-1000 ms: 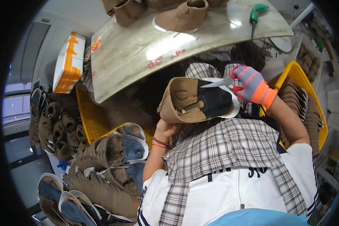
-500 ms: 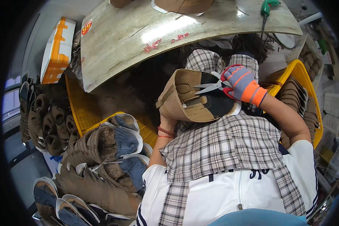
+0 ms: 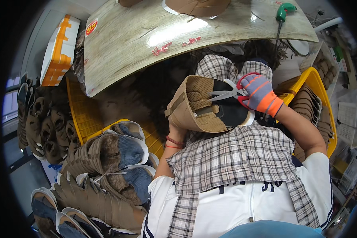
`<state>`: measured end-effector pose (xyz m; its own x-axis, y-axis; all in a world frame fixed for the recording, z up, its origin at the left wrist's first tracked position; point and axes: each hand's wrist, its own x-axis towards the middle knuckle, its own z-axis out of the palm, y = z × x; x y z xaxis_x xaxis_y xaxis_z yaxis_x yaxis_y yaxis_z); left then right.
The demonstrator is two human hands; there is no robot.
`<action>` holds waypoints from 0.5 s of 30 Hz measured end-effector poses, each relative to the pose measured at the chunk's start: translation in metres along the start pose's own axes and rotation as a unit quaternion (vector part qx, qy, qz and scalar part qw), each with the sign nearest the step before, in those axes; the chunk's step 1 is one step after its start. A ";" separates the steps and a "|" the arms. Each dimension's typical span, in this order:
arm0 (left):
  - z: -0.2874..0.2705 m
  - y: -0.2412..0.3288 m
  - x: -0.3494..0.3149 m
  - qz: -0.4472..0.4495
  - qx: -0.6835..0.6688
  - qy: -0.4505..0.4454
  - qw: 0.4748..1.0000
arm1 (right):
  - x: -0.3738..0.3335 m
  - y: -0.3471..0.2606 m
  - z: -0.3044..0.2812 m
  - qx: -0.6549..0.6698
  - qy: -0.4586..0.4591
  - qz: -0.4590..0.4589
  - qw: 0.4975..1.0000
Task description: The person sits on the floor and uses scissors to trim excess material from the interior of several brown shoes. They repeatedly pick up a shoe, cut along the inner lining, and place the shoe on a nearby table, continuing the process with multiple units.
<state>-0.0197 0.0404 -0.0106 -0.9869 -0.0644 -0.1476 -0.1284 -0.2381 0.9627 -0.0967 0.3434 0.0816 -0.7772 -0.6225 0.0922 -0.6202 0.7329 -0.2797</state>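
In front of my checked apron I hold up a tan shoe upper (image 3: 178, 107) with a mesh lining and a black inner part. My left hand (image 3: 178, 129) grips it from beneath on the left side; most of its fingers are hidden behind the fabric. A grey and orange glove covers my right hand (image 3: 258, 92), which is closed round the red handles of a pair of scissors (image 3: 225, 95). The scissor blades are parted and lie over the opening of the upper, pointing left.
A wood-patterned table (image 3: 123, 55) spans the far side, with a green-handled tool (image 3: 282, 14) at its right. Yellow crates (image 3: 82, 111) stand left and right (image 3: 330, 95). Stacked brown uppers with fur linings (image 3: 111, 148) fill the near left. A taped white box (image 3: 62, 47) stands at far left.
The scissors and my right hand have shifted slightly right relative to the upper. My left hand keeps its hold, and the whole view has moved a little.
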 end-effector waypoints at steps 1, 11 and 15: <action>0.002 0.002 0.000 -0.007 -0.016 0.001 1.000 | 0.004 -0.004 0.001 -0.001 0.000 -0.008 1.000; 0.008 0.016 -0.001 0.013 0.005 -0.008 1.000 | -0.001 0.010 0.008 -0.003 -0.032 0.018 0.999; 0.006 0.012 -0.003 0.008 0.000 -0.006 1.000 | 0.005 -0.001 -0.001 0.025 0.005 -0.009 1.000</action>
<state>-0.0184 0.0430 0.0030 -0.9899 -0.0575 -0.1292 -0.1122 -0.2375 0.9649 -0.1002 0.3400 0.0828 -0.7670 -0.6326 0.1076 -0.6283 0.7064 -0.3259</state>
